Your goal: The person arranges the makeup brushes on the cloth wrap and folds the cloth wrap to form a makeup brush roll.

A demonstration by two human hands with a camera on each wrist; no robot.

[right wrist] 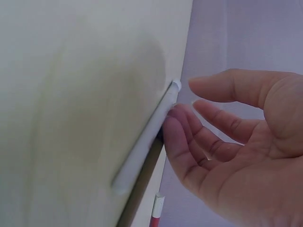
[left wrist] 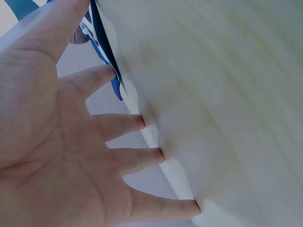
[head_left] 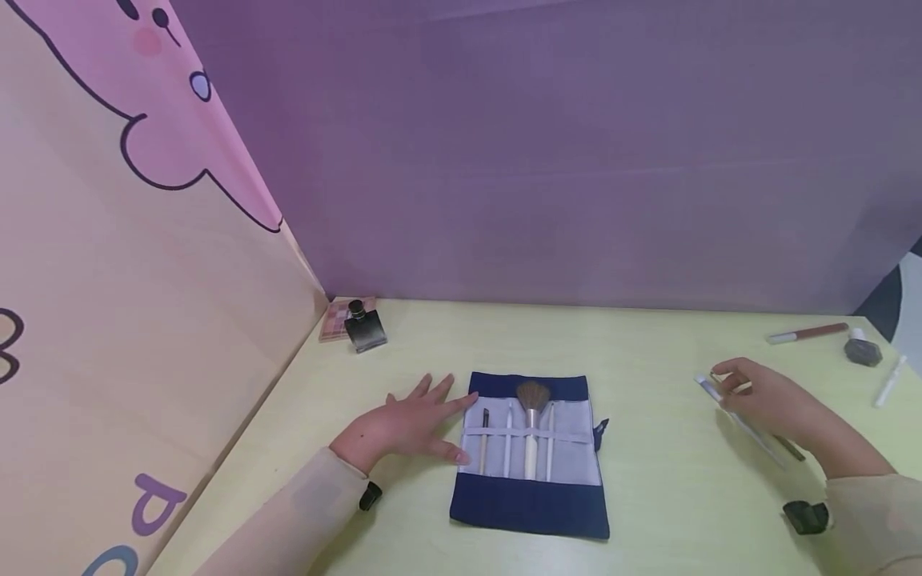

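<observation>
A navy roll pouch (head_left: 529,506) lies unfolded, with a fluffy brush (head_left: 533,395) and several slim tools under its strap. The left hand (head_left: 403,428) is spread at its left side, thumb and index finger at the edge; in the left wrist view the straight-fingered hand (left wrist: 61,137) has fingertips on the table beside the pouch (left wrist: 105,42). To the right, the right hand (head_left: 774,404) is over a white stick (head_left: 752,436) and a brown stick (head_left: 790,448). In the right wrist view, its bent fingers touch near the white stick (right wrist: 144,146), thumb apart; the brown stick (right wrist: 138,187) lies alongside.
At the back left, a dark bottle (head_left: 366,330) stands by a pink palette (head_left: 333,322). Toward the right edge lie a red-brown tube (head_left: 810,333), a dark faceted bottle (head_left: 863,350) and a white stick (head_left: 890,382). Cloth walls (head_left: 576,160) bound the table's back and left.
</observation>
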